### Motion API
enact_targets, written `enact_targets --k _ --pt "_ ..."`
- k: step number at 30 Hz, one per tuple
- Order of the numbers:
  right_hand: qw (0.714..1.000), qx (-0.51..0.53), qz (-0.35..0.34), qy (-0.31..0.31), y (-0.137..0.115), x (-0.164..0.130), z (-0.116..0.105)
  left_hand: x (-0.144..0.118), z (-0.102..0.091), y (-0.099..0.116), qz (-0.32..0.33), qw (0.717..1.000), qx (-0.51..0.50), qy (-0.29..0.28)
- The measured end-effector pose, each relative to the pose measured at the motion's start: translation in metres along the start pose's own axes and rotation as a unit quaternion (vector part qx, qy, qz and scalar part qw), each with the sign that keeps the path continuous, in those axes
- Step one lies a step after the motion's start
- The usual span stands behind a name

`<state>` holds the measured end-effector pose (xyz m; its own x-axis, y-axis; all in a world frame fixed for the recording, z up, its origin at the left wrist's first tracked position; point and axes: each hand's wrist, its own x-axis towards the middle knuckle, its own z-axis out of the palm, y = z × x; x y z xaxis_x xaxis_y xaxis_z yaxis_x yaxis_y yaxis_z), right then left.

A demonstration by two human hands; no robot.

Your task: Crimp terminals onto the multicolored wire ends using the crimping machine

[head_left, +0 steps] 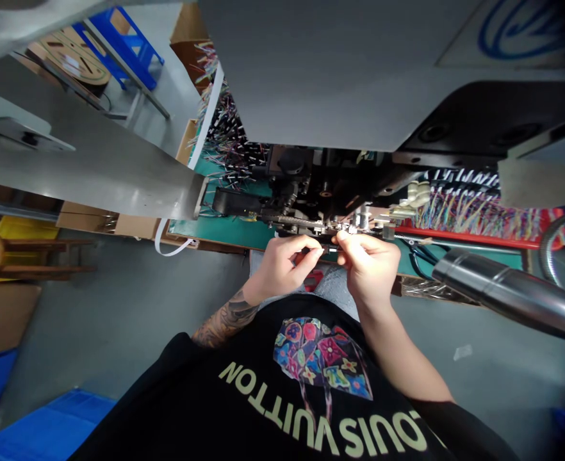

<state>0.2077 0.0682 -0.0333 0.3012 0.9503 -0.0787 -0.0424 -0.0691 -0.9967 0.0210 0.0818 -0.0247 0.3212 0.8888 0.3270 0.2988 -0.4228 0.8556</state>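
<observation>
Side by side, both hands work close to the front of a dark metal machine head [330,186]. My left hand [285,266] is closed, thumb and forefinger pinched together, at the lower edge of the machine. A tiny pale tip shows at those fingers, too small to name. My right hand [371,266] is closed too, its fingertips up against the small metal parts [354,224] of the machine. Whatever lies between its fingers is hidden. A short gap separates the two hands.
Multicoloured wire bundles lie in a red tray [469,238] at the right, and more wires [234,137] sit behind at the left. A shiny metal tube [508,288] juts in at the right. The grey machine housing [321,77] overhangs the green tabletop [229,232].
</observation>
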Motion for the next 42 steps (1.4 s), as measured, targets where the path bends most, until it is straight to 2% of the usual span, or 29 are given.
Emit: enact_targets --k 4,15,21,23,26,28,30,33,36,38,40,42 --pt "0.999 0.024 0.028 -0.005 -0.001 0.001 0.003 0.0 0.001 0.001 -0.011 1.0 0.004 0.013" --pt "0.999 0.038 0.027 0.021 -0.002 -0.001 0.008 -0.001 0.003 0.001 -0.021 1.0 0.006 0.019" --pt "0.999 0.035 0.025 0.012 0.003 -0.003 0.004 -0.001 0.002 0.0 -0.027 0.999 -0.001 0.018" --pt "1.0 0.025 0.013 0.01 0.006 -0.005 0.001 -0.001 -0.001 0.0 -0.035 0.999 -0.009 -0.015" --pt "0.999 0.024 -0.01 0.023 0.012 -0.008 -0.005 -0.002 -0.009 -0.003 -0.043 0.992 -0.05 -0.106" --pt "0.999 0.035 -0.01 0.031 0.014 -0.009 -0.009 -0.004 -0.013 -0.006 -0.059 0.98 -0.102 -0.16" --pt "0.998 0.054 0.003 0.031 0.014 -0.011 -0.014 -0.008 -0.017 -0.012 -0.098 0.962 -0.186 -0.176" --pt "0.998 0.057 0.003 0.006 0.007 -0.02 -0.017 -0.016 -0.017 -0.023 -0.157 0.93 -0.312 -0.114" --pt "0.994 -0.021 -0.076 -0.074 -0.003 -0.035 -0.011 -0.024 -0.01 -0.028 -0.151 0.914 -0.374 -0.043" --pt "0.978 -0.092 -0.146 -0.116 -0.007 -0.043 -0.001 -0.026 -0.003 -0.026 -0.14 0.906 -0.399 -0.032" --pt "0.964 -0.135 -0.192 -0.128 -0.007 -0.045 0.005 -0.027 0.003 -0.022 -0.133 0.905 -0.402 -0.041" --pt "0.959 -0.145 -0.197 -0.142 -0.005 -0.041 0.0 -0.027 0.004 -0.02 -0.115 0.927 -0.353 -0.052"
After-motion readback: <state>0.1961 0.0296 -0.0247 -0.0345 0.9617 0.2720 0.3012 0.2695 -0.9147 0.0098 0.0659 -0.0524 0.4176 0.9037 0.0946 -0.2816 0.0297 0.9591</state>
